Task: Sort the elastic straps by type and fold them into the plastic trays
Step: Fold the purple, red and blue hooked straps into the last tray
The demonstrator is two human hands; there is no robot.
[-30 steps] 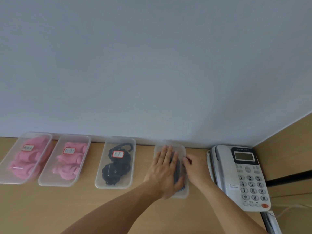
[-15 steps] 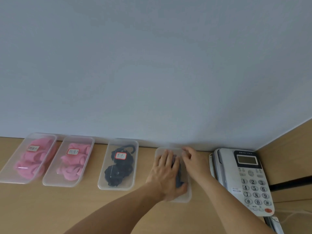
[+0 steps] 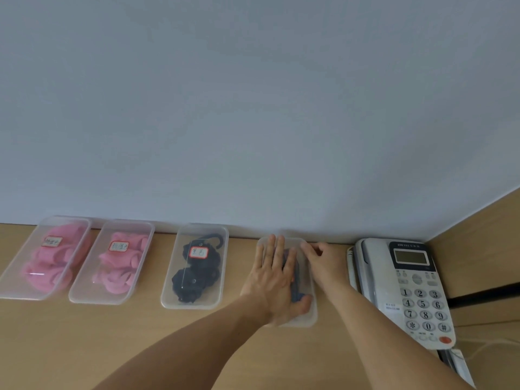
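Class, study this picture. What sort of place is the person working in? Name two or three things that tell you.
Most likely an office desk: a corded desk telephone stands at the right, labelled plastic trays of sorted straps line a plain wall, and the surface is a wooden desktop.

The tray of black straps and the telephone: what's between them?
In the head view, one more clear tray stands there, with the left hand flat on top and the right hand touching its far corner.
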